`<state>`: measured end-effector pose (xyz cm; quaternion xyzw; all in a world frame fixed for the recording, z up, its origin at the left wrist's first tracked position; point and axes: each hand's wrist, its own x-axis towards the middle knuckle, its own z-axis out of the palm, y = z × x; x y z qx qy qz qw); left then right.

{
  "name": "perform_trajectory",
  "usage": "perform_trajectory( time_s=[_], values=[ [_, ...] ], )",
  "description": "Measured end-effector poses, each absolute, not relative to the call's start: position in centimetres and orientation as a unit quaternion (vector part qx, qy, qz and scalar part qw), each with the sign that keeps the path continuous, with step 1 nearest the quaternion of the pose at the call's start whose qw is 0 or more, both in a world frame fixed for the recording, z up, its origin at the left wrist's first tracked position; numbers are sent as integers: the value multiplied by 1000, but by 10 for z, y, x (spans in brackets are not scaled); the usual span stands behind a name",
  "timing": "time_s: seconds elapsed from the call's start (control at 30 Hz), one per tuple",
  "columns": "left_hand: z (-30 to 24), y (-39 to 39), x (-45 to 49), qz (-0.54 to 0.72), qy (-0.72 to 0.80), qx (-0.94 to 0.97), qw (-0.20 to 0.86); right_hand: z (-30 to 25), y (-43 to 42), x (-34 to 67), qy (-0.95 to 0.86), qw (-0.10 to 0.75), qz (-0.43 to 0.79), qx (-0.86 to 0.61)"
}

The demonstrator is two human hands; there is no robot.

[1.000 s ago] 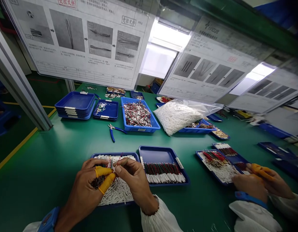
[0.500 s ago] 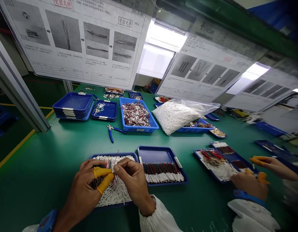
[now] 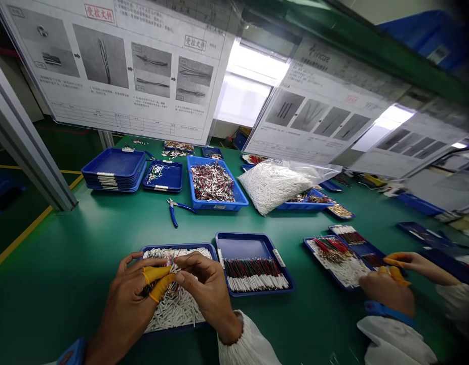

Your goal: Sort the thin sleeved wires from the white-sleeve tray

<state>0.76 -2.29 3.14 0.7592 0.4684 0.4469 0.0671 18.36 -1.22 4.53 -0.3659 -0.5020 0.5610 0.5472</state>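
Over a blue tray of loose white tubes (image 3: 181, 310), my two hands meet, fingertips nearly touching. My left hand (image 3: 133, 289), with yellow finger cots on thumb and forefinger, pinches thin coloured wires (image 3: 171, 259), red ones among them. The thumb and fingers of my right hand (image 3: 206, 284) are closed at the same spot; what lies between them is too small and hidden to make out. Just to the right, a second blue tray (image 3: 244, 242) holds a row of dark red and green wires with white sleeves (image 3: 257, 276), laid side by side.
Behind are blue-handled cutters (image 3: 174, 213), a blue bin (image 3: 240, 200) of wire pieces, a bag of white tubes (image 3: 274, 185) and stacked blue trays (image 3: 113, 167). At right, a co-worker's hands (image 3: 390, 289) work near more trays (image 3: 308, 248). Instruction sheets (image 3: 120, 96) hang above.
My fingertips have shifted slightly left, and the red wire that stuck up between them no longer stands out. The co-worker's hands have moved closer together.
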Motion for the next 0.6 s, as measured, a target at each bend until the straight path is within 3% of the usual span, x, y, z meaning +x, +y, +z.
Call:
perform_trajectory(
  time_s=[0.4,0.6],
  values=[
    [45,-25,8,434,408,803,3,47,-8,183,-484,568,574,-338],
    [19,-20,-5,451,341,824,22,55,-14,178,-449,572,583,-362]
  ],
)
